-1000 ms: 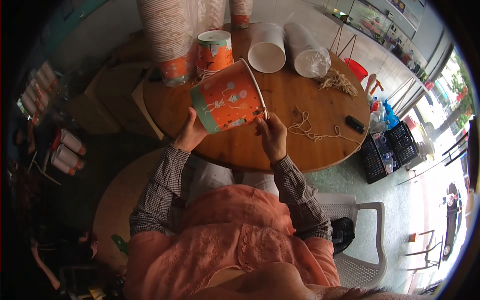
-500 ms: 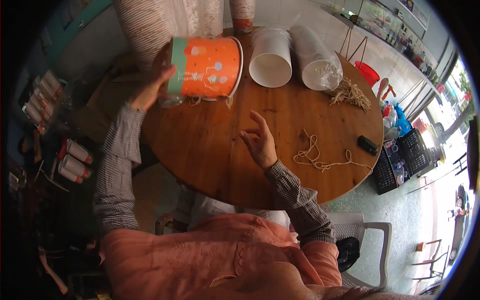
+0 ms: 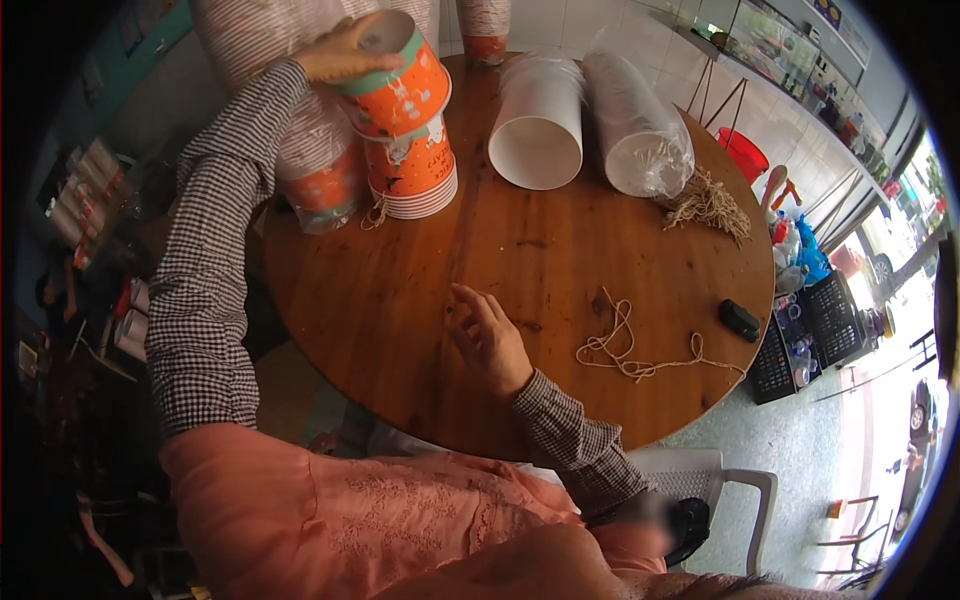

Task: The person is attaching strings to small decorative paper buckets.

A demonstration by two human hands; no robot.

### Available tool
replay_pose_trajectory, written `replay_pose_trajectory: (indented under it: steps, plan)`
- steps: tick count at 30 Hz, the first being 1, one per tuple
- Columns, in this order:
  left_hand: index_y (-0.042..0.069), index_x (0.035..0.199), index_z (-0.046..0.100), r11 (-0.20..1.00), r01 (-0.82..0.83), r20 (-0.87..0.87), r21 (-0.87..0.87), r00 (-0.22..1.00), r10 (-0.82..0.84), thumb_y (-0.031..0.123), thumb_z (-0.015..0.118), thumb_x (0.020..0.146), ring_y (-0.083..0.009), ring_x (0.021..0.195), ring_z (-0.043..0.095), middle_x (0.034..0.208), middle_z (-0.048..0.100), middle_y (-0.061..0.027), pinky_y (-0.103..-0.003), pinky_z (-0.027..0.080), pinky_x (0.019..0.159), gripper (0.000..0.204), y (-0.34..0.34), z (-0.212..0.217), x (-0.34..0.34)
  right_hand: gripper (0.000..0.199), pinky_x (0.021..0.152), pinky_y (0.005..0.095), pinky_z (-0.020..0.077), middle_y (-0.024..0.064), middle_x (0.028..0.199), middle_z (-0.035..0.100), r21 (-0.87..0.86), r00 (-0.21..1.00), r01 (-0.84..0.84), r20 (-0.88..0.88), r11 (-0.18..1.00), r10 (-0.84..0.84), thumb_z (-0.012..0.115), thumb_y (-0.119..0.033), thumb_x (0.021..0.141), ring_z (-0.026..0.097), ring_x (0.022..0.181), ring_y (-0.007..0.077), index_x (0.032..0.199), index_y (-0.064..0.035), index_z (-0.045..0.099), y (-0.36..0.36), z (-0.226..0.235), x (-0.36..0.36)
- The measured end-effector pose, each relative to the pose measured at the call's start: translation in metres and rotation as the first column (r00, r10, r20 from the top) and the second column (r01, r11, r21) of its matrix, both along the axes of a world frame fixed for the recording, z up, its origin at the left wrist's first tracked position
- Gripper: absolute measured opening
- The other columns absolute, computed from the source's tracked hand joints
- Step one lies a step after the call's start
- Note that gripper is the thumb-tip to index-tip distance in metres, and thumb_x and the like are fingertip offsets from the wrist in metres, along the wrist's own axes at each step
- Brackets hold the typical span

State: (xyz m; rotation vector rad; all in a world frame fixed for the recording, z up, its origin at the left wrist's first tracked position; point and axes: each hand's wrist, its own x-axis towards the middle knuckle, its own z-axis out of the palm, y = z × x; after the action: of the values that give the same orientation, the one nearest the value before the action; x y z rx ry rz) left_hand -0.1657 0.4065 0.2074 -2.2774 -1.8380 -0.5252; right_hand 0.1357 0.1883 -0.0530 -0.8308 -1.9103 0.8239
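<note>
The right hand (image 3: pixel 490 340) now rests empty on the round wooden tabletop (image 3: pixel 400 300), fingers loosely spread; 1 second ago it shared the hold on the orange paper bucket (image 3: pixel 398 75) in front of the chest. Just beside it to the right lies a loose length of twine (image 3: pixel 640 355), and further right a small black object (image 3: pixel 740 320).

The bucket has since travelled to the far left edge, where the left hand (image 3: pixel 345 52) clasps its base from above and sets it, tilted and mouth down, onto the short stack of matching buckets (image 3: pixel 412 170). It looks about seated, so the stack is growing by 1.

Beside that stack is a taller wrapped stack (image 3: pixel 322 170). Further right, 2 sleeves of white cups lie sideways: 1 open-ended (image 3: pixel 538 125) and 1 plastic-wrapped (image 3: pixel 640 130), with a bundle of twine (image 3: pixel 708 203) beside it.
</note>
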Motion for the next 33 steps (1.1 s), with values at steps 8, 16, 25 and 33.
replay_pose_trajectory:
  steps: [8, 16, 25, 33]
  plan:
    - [0.009, 0.148, 0.018, 0.993, -0.122, -0.114, -0.003, 0.986, 0.121, 0.071, 0.065, 0.065, -0.0384, 0.134, 0.028, 0.147, 0.023, -0.0252, -0.044, 0.025, 0.110, 0.113, 0.006, 0.045, 0.023, 0.052, 0.063, 0.0306, 0.0556, 0.0138, 0.114, 0.054, 0.038, 0.996, -0.053, 0.068, 0.998, 0.050, 0.063, -0.005, 0.083, 0.064, 0.075, 0.0212, 0.131, -0.0056, 0.044, -0.005, 0.005, 0.004]
    - [0.013, 0.150, 0.010, 0.843, 0.514, -0.089, -0.157, 0.843, -0.530, 0.083, 0.062, 0.054, -0.0437, 0.138, 0.017, 0.152, 0.012, -0.0273, -0.052, 0.017, 0.112, 0.130, -0.036, 0.051, 0.036, 0.053, 0.065, 0.0315, 0.0556, 0.0140, 0.116, 0.053, 0.009, 0.992, -0.057, 0.110, 0.998, 0.055, 0.065, -0.006, 0.082, 0.065, 0.077, 0.0211, 0.131, -0.0059, 0.044, -0.005, 0.000, 0.001]
    - [0.004, 0.148, 0.012, 0.902, -0.239, -0.094, -0.359, 0.971, 0.220, 0.072, 0.069, 0.064, -0.0366, 0.139, 0.021, 0.151, 0.017, -0.0248, -0.044, 0.023, 0.112, 0.122, -0.060, 0.099, 0.069, 0.052, 0.068, 0.0347, 0.0537, 0.0143, 0.114, 0.054, 0.055, 0.986, -0.082, 0.146, 0.995, 0.073, 0.065, -0.009, 0.082, 0.064, 0.079, 0.0236, 0.130, -0.0065, 0.045, -0.006, -0.008, -0.010]
    - [0.003, 0.147, 0.015, 0.914, -0.103, -0.033, -0.393, 0.995, 0.098, 0.060, 0.071, 0.072, -0.0313, 0.137, 0.027, 0.147, 0.025, -0.0218, -0.041, 0.026, 0.112, 0.110, -0.126, 0.108, 0.056, 0.054, 0.070, 0.0364, 0.0539, 0.0142, 0.113, 0.054, 0.053, 0.980, -0.079, 0.186, 0.995, 0.068, 0.062, -0.006, 0.081, 0.064, 0.081, 0.0264, 0.131, -0.0101, 0.044, -0.007, -0.010, -0.001]
